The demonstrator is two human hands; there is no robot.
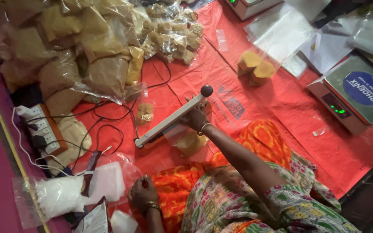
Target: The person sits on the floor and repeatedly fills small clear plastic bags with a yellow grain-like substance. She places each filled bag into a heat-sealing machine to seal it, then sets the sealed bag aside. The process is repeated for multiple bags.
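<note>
head view: right hand [196, 115] gripped sealer [169, 122] arm, lifted up. small bag [189, 141] lay under it, near knee. left hand [142, 193] curled loosely by clear bags [104, 181]. many filled bags [91, 43] piled already; loose lumps [255, 67] left unpacked.

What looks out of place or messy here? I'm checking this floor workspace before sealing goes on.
Black cables trail in loose loops across the red plastic sheet from the white power strip to the raised grey sealer arm in the right hand. Two tan blocks lie unbagged on the sheet.
</note>
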